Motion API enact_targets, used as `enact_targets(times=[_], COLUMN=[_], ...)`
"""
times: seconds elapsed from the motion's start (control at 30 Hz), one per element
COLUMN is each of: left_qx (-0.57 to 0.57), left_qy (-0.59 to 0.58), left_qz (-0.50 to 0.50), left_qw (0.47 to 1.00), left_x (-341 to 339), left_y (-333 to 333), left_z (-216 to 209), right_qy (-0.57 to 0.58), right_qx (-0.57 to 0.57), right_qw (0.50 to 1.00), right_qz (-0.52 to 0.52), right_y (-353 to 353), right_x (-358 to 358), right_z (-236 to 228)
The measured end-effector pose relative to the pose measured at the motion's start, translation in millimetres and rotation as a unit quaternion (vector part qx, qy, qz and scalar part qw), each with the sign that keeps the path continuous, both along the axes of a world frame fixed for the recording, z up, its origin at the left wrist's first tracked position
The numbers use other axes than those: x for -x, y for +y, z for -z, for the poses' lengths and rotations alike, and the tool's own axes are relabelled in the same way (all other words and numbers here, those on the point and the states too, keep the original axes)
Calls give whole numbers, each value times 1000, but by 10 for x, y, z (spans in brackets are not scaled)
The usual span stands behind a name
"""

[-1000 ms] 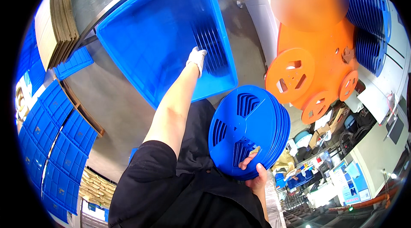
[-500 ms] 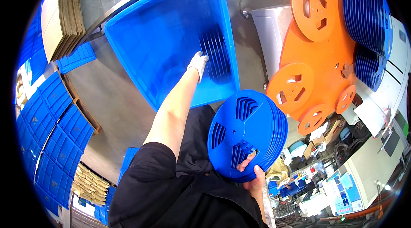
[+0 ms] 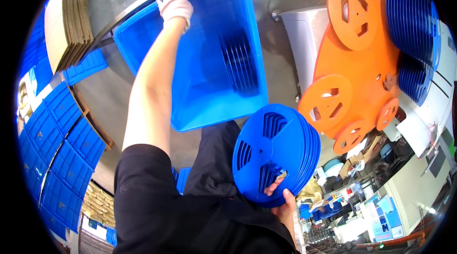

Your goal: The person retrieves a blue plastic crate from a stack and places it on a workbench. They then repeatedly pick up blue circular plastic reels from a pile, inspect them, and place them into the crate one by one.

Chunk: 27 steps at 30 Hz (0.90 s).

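Observation:
My left hand [image 3: 174,5], in a white glove, reaches far out and grips the far rim of a large blue plastic bin [image 3: 143,35]. Several blue reels [image 3: 238,61] stand on edge inside the bin against its right wall. My bare right hand [image 3: 284,202] holds a stack of blue reels [image 3: 273,154] from below, close to my body and just right of the bin's near corner. My fingers hook through a slot in the front reel.
An orange board with round orange reels [image 3: 354,70] stands at the right, with stacked blue reels [image 3: 412,20] beyond it. A white box [image 3: 300,39] sits beside the bin. Flat cardboard [image 3: 66,20] and blue trays [image 3: 62,149] lie at the left.
My left hand has left the reels inside the bin and moved to its far rim. The reel stack in my right hand has stayed at about the same spot.

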<state>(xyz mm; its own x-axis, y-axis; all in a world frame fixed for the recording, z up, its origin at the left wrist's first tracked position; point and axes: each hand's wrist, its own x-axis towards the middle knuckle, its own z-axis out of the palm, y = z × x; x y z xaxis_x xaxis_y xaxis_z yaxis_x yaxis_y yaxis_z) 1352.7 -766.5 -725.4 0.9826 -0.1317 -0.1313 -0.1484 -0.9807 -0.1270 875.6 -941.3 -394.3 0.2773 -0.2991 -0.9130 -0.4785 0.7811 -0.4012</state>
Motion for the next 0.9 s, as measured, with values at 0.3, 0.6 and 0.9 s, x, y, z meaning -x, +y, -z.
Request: enact_targets(times=[0.3, 0.6, 0.9], left_qx=[5, 50, -16], left_qy=[153, 181, 130], left_qz=[60, 5, 63], left_qw=[986, 982, 989], left_x=[-311, -369, -400], left_y=[226, 261, 264], left_z=[-185, -333, -530], right_qy=[-4, -19, -47], right_qx=[-15, -18, -13], right_qw=[998, 999, 999], right_qz=[54, 33, -14], right_y=[20, 17, 32], right_x=[-19, -164, -220], right_z=[15, -64, -57])
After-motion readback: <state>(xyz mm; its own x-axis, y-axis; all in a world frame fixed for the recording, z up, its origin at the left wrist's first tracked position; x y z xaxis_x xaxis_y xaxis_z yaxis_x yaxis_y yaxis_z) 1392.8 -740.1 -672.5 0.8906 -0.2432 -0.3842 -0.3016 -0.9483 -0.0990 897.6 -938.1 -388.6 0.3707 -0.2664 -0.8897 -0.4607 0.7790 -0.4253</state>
